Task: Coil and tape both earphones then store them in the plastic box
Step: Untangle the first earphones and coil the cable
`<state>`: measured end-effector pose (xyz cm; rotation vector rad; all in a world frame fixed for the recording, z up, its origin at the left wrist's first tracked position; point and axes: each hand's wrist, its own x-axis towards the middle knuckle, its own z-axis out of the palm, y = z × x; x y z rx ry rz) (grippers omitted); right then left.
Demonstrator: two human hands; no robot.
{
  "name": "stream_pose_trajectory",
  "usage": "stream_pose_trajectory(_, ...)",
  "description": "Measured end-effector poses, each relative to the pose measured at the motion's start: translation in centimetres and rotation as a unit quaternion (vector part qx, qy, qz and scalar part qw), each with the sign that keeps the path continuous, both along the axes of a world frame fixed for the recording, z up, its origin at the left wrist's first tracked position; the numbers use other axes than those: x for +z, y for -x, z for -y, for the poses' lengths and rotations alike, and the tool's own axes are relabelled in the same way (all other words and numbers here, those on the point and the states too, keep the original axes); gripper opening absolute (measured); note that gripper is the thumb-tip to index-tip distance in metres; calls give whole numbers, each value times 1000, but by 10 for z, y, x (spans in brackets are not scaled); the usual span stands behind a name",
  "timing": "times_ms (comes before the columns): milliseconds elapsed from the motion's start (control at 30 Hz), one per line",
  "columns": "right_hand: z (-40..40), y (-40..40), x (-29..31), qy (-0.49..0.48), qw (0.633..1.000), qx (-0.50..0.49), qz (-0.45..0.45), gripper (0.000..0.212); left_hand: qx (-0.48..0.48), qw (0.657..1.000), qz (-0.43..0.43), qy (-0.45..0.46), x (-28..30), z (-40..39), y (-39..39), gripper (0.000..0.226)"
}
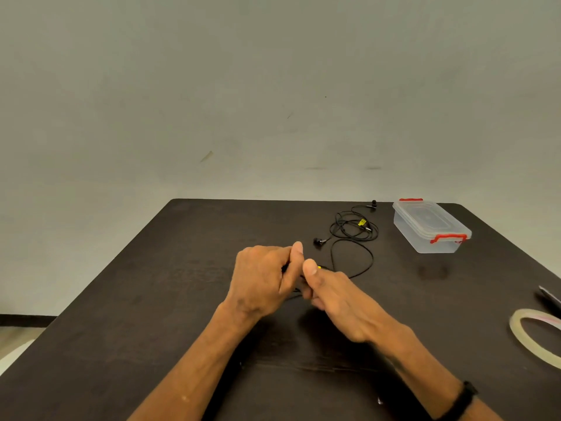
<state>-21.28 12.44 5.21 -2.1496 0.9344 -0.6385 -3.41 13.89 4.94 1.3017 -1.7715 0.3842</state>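
My left hand (pixel 263 279) and my right hand (pixel 337 294) meet over the middle of the dark table (pixel 151 299), both with fingers curled round a black earphone cable (pixel 359 253). Its free part loops out to the right of my hands, and a small yellow tag shows by my right thumb. A second black earphone (pixel 353 227) lies loosely tangled farther back, with a yellow tag on it. The clear plastic box (pixel 429 227) with red clips stands at the back right, its lid on.
A roll of clear tape (pixel 535 338) lies flat near the right edge. Just behind it a dark flat object (pixel 549 297) is cut off by the frame. A pale wall stands behind the table. A black band circles my right wrist.
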Motion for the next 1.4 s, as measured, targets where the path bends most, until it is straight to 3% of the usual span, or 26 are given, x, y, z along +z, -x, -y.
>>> stream_pose_trajectory(100, -4, -7, 1, -137, 989, 37, 35, 92, 27, 999, -44, -3, 0, 4, -5, 61)
stream_pose_trajectory(167, -7, -12, 5, -287, 948, 94, 98, 92, 17, 996, -88, -3, 1, 4, -4, 63)
stream_pose_trajectory(267, -10, -13, 11, -482, 814, 217, 243, 89, -19, 985, -170, 5, 0, 3, 3, 64)
stream_pose_trajectory(333, -11, -10, 14, -547, 729, 264, 314, 86, -51, 973, -224, -22, 0, 1, 8, 67)
stream_pose_trajectory(400, -11, -8, 17, -560, 690, 288, 357, 87, -72, 956, -275, -65, -1, 0, 17, 70)
stream_pose_trajectory(500, -10, -6, 19, -541, 669, 302, 410, 89, -115, 923, -332, -158, -7, -2, 25, 68)
stream_pose_trajectory(567, -8, -2, 22, -525, 662, 297, 445, 92, -102, 933, -265, -221, -17, 2, 24, 62)
stream_pose_trajectory(633, -4, 3, 25, -511, 652, 285, 482, 99, -68, 951, -171, -248, -26, 5, 23, 41)
stream_pose_trajectory(700, 2, 10, 27, -493, 644, 266, 521, 108, -74, 953, -167, -241, -25, 3, 25, 35)
stream_pose_trajectory(800, 9, 16, 28, -453, 647, 230, 569, 117, -76, 963, -156, -205, -23, 1, 34, 39)
stream_pose_trajectory(933, 15, 17, 28, -389, 667, 128, 623, 118, -40, 987, -33, -150, -23, -2, 41, 56)
stream_pose_trajectory(1067, 25, 22, 24, -309, 703, 36, 639, 111, -55, 992, 58, -102, -22, -9, 43, 55)
stream_pose_trajectory(1167, 33, 29, 21, -248, 771, -17, 587, 101, -56, 997, 31, -34, -12, -11, 37, 52)
stream_pose_trajectory(1300, 31, 24, 17, -229, 851, -17, 472, 121, 1, 995, -52, 84, 1, -8, 21, 54)
stream_pose_trajectory(1400, 24, 15, 13, -255, 883, 27, 393, 127, 37, 988, -78, 126, 7, -6, 10, 58)
